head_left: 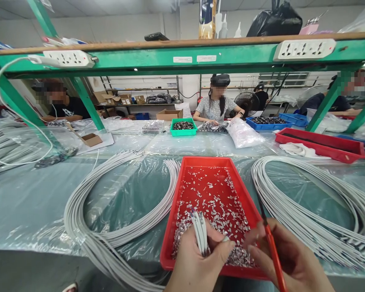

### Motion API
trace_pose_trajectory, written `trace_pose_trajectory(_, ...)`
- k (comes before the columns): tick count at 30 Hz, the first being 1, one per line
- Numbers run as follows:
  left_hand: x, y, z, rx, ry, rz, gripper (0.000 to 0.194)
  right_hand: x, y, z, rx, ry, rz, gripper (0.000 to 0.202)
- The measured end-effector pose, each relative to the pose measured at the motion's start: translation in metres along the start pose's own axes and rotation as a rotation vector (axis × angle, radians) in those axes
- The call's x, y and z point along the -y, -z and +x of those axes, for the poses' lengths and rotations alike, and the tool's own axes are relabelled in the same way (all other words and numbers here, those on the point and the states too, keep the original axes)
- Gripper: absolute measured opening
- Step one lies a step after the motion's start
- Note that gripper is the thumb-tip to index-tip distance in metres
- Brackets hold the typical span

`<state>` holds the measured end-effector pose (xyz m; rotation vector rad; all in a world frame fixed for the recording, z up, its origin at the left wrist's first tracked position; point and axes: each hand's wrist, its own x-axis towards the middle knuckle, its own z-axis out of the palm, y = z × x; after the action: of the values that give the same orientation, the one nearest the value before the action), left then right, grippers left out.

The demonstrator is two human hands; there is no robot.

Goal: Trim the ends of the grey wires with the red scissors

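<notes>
While I am pinching a small bunch of white cable ends (200, 232) upright in my left hand (197, 261) over the red tray (170, 227) of metal scraps (214, 202), my right hand (287, 261) is gripping a red-handled tool (273, 253); I judge trimming is under way, calling next for aligning tool tip with the cable tips.

Red tray (173, 227): glossy plastic; scraps (214, 202): shiny metal; cables (115, 178): smooth white plastic; table cover (33, 202): clear glossy film.

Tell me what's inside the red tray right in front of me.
The red tray holds a scatter of small silvery metal pieces, thickest at the near end. The left hand, gripping white cable ends, and the right hand cover the tray's near edge.
</notes>
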<state>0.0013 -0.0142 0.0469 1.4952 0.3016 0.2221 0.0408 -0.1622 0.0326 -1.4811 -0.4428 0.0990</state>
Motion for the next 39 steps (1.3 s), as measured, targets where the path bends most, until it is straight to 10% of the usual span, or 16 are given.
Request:
trace_pose_trajectory(21,0.010,-0.001,0.006,0.089,0.019,-0.289,0.045,0.011,-0.024,0.014,-0.031,-0.196,0.282,0.041)
trace_pose_trajectory(27,0.014,0.009,0.011,0.336,0.169,-0.411,0.051,0.008,-0.017,0.017,0.130,-0.179,0.204,0.037)
trace_pose_trajectory(33,0.015,0.012,0.010,0.442,0.272,-0.442,0.055,0.006,-0.018,0.021,-0.024,-0.149,0.192,0.040)
trace_pose_trajectory(39,0.037,0.022,0.008,0.593,-0.027,-0.398,0.053,-0.004,-0.008,0.029,-0.078,-0.078,0.190,0.036)
